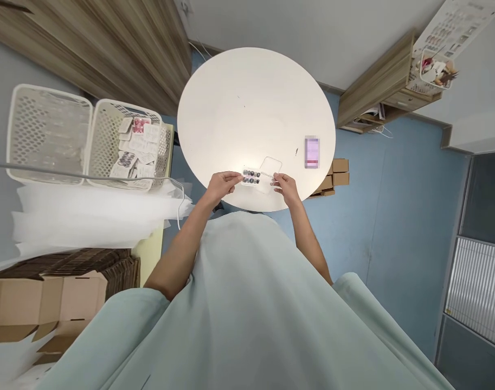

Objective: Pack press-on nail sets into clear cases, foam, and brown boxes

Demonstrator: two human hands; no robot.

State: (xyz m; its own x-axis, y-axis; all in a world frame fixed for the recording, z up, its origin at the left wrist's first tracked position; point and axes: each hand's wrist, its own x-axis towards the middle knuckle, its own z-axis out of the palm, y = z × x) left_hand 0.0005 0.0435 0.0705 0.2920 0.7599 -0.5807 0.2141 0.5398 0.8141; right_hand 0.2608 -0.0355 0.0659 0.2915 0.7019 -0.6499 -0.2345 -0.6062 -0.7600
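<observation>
My left hand (223, 184) pinches the left edge of a small white card of press-on nails (251, 177), dark and glossy and set in two rows. Just right of the card, my right hand (285, 187) grips a transparent plastic box (271, 164), its lid raised toward the far side. Both things are held over the near part of the round white table (247, 97). The right fingers partly cover the box's right side, and its lower edge is hard to make out against the white top.
A blurred pink phone-like object (312, 152) lies at the table's right. On the left stand a basket of transparent boxes (50, 132) and a basket of packed cards (127, 142), with white foam sheets (96, 211) and cardboard boxes (52, 303) nearer. Cartons (340, 172) sit beyond the table's right edge.
</observation>
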